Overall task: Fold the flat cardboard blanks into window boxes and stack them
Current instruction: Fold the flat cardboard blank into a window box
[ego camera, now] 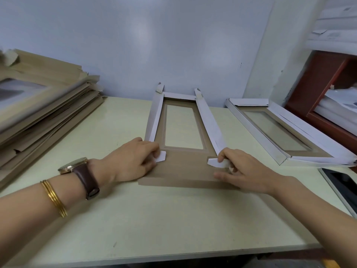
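Stack of blanks [44, 105]: blurred, cut off by the left edge.
Tablet [342, 188]: cut off by the right edge.
Left hand [133, 159]: thumb hidden; fingers cover part of the left tab [161, 156].
Right hand [245, 171]: fingers cover the end of the right tab [214, 163].

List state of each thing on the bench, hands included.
Brown cardboard window blank, centre: side walls and far wall raised, near flap flat.
Left hand: pinches left white corner tab.
Right hand: pinches right white corner tab.
White-edged window box, right: folded.
Pile of brown cardboard blanks, left: flat, stacked.
Dark tablet: screen dark.
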A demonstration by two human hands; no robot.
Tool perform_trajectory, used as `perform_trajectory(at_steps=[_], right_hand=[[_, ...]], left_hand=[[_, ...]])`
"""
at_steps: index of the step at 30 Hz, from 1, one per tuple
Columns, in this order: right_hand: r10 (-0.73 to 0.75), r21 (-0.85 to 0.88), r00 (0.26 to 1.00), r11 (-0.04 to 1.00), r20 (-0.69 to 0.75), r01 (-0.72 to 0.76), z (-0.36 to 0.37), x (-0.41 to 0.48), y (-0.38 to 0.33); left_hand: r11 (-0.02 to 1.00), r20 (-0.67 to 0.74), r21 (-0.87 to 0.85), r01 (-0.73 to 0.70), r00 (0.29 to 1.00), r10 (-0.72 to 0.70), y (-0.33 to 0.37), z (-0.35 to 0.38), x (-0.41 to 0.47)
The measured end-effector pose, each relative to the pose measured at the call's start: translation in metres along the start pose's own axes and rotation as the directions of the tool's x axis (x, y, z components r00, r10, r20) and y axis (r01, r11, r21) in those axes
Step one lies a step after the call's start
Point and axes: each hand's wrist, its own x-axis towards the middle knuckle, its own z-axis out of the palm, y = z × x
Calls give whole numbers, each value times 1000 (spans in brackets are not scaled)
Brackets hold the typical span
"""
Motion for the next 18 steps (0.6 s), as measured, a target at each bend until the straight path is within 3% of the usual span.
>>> perform_trajectory(at_steps=[4,8,14,18], right_hand=[[82,-33,984,996,156,-78,-7,-2,-2],[75,-97,974,994,215,-55,-8,0,-2],[9,-127,994,992,111,5,-3,2,2],[-35,-97,999,995,32,38,0,4,7]], left_hand=[[980,267,-153,128,960,-83,3,-26,-1],[989,402,-19,145,907,-125,7,-31,0],[995,292,74,64,953,-83,11,-23,0],[999,178,-50,8,984,1,4,-20,1]])
